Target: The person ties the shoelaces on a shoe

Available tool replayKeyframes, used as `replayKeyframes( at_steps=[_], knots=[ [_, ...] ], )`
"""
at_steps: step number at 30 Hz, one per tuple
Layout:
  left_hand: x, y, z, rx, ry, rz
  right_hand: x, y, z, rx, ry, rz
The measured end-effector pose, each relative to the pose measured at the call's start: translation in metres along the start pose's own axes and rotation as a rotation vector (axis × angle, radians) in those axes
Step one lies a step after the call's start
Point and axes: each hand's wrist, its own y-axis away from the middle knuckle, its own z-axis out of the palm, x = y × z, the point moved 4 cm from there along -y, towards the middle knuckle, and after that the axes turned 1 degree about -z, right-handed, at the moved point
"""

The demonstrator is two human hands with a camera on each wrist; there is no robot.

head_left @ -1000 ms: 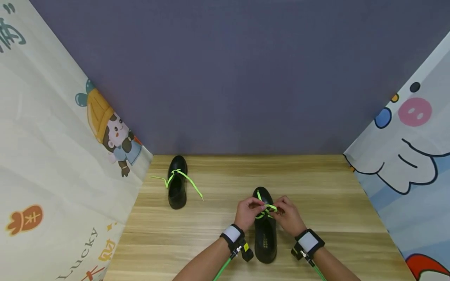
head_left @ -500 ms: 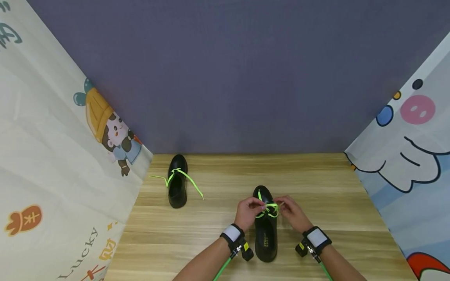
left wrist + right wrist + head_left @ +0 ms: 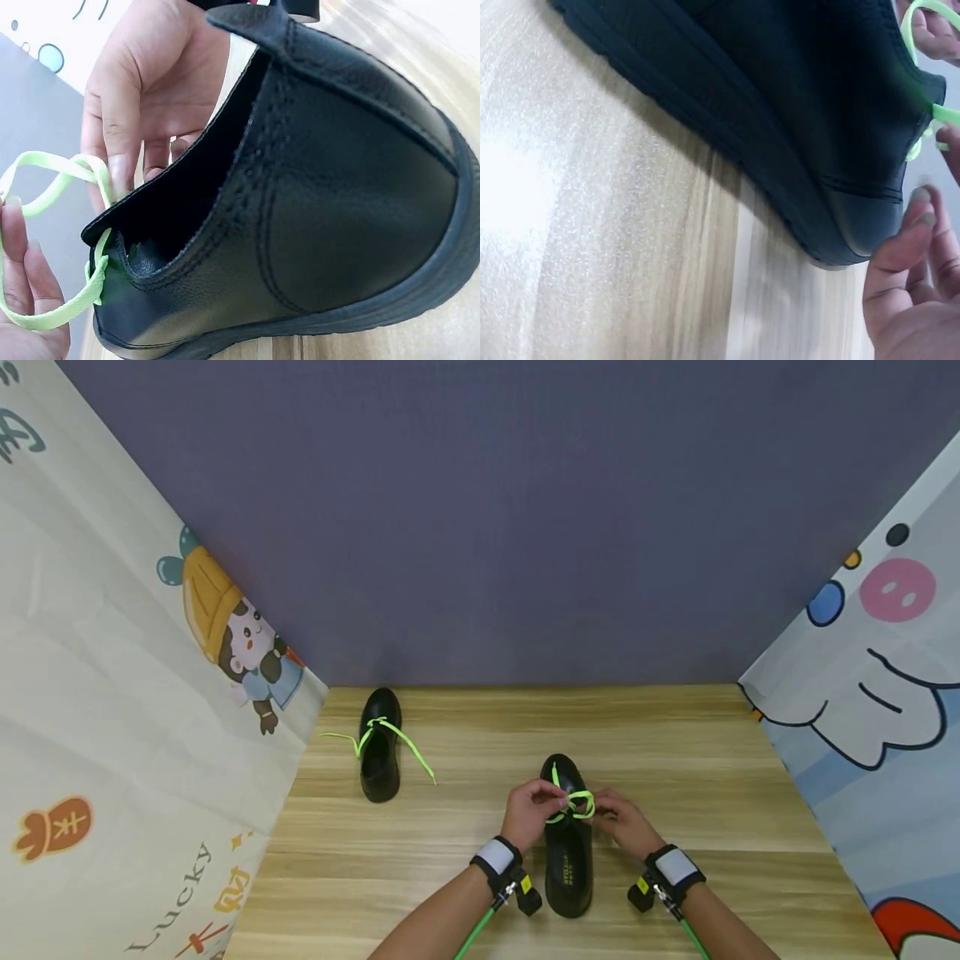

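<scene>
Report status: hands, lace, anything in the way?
Left hand and right hand both pinching the green lace over the near black shoe. Loops formed. Second shoe stands apart, nothing obstructing.

black shoe on wooden table, green lace, right hand beside

A light wooden desk with a streaked grain ran back to a plain grey-purple wall. A cream cartoon-printed sheet closed off the left side, and a pale blue one with a pink-nosed figure closed the right. The light was even.
</scene>
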Motion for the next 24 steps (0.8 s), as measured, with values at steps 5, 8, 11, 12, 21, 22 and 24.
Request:
replayKeyframes(
  at_steps=[5,8,11,12,21,22,24],
  knots=[
    [0.0,0.0,-0.001,0.004,-0.001,-0.005,0.006,0.0,-0.001,0.033,0.085,0.025],
    [-0.002,0.0,-0.003,0.008,-0.009,0.002,0.01,0.002,-0.003,0.035,0.111,0.06],
    [-0.005,-0.001,-0.009,0.02,-0.023,0.033,0.012,0.003,-0.007,0.031,0.117,0.105],
    [-0.006,-0.001,-0.011,0.027,-0.028,0.041,0.012,0.004,-0.009,0.026,0.119,0.125],
    [-0.011,0.001,-0.045,0.075,-0.165,0.061,0.014,0.017,-0.034,0.046,0.125,0.318],
    [-0.012,0.001,-0.049,0.08,-0.182,0.06,0.015,0.019,-0.038,0.051,0.13,0.33],
    [-0.014,0.002,-0.06,0.096,-0.214,0.069,0.016,0.023,-0.045,0.073,0.137,0.34]
  ],
)
